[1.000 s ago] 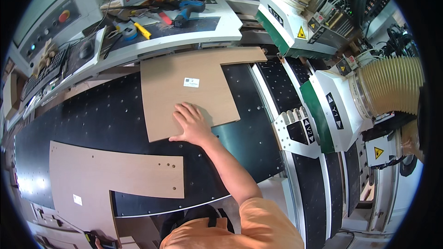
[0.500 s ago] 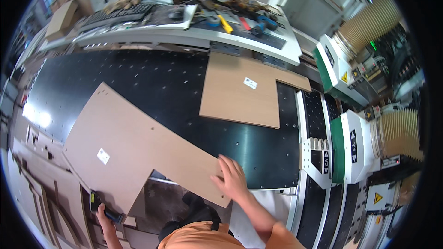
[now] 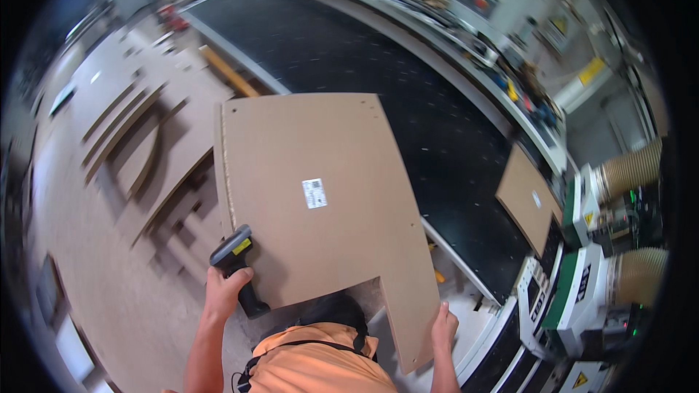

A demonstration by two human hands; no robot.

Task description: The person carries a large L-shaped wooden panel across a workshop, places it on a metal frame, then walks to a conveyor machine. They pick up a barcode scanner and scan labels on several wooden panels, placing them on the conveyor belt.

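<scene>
A large L-shaped brown board (image 3: 342, 145) spans the middle of the view, raised in front of me. It has small drilled holes near its edges and a white printed label (image 3: 314, 193) on its face. My left hand (image 3: 224, 290) is wrapped round a black handheld barcode scanner (image 3: 232, 247) with a yellow sticker, at the board's near left corner. Whether that hand also bears on the board, I cannot tell. My right hand (image 3: 443, 329) grips the outer edge of the board's narrow arm, thumb on top.
To the right runs a black machine bed (image 3: 342, 44), with another labelled board (image 3: 523, 200) at its near end. Machine heads with ribbed hoses (image 3: 619, 182) stand at far right. Tools (image 3: 520, 94) lie on a ledge behind. Curved offcuts (image 3: 124, 131) lie at left.
My view has swung left. The board has come off the bed and turned in front of me. My right hand has gone from lying open on it to gripping its edge; the scanner stays in my left.
</scene>
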